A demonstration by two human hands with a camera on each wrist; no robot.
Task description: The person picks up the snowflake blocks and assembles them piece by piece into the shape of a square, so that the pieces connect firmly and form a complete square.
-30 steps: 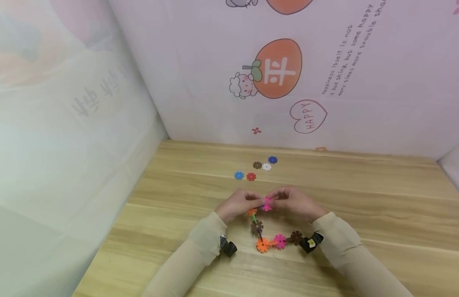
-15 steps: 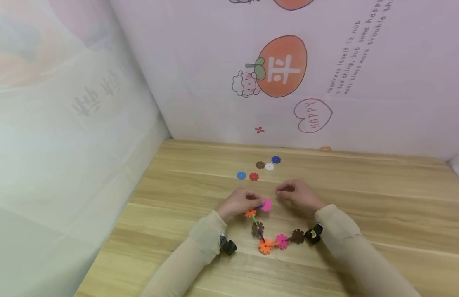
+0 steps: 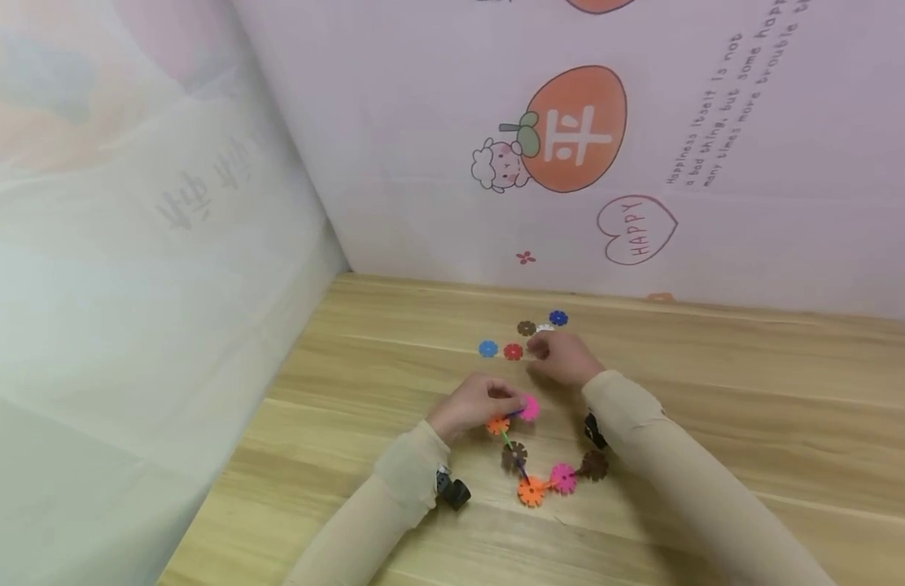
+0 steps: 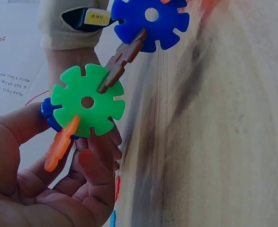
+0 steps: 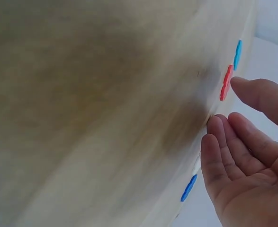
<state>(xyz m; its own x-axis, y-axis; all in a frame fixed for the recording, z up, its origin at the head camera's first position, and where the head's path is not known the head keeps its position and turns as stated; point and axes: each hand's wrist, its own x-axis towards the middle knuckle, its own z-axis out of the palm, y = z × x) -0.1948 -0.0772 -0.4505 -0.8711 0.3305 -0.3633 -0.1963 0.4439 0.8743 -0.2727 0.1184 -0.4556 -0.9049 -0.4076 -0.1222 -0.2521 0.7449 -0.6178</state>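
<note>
My left hand [image 3: 478,403] pinches the far end of a chain of slotted plastic snowflake discs, close to a pink disc [image 3: 529,408]. From there the chain bends through an orange disc [image 3: 499,426], a brown disc [image 3: 514,456], another orange disc [image 3: 531,491] and a second pink disc [image 3: 563,478] to a dark brown one [image 3: 594,465]. A green disc [image 4: 67,101] in it faces the left wrist camera. My right hand [image 3: 566,358] is over the loose discs, beside a red disc [image 3: 513,352]; its thumb and fingers are apart, holding nothing visible.
Near the red one lie a light blue disc [image 3: 487,349], a brown loose disc [image 3: 526,328], a partly covered white disc [image 3: 544,329] and a dark blue disc [image 3: 558,318]. The wooden table [image 3: 753,391] meets a printed cloth wall [image 3: 423,163] behind.
My right hand has left the pink disc and moved away, up to the loose discs. The left hand keeps its pinch on the chain in nearly the same place.
</note>
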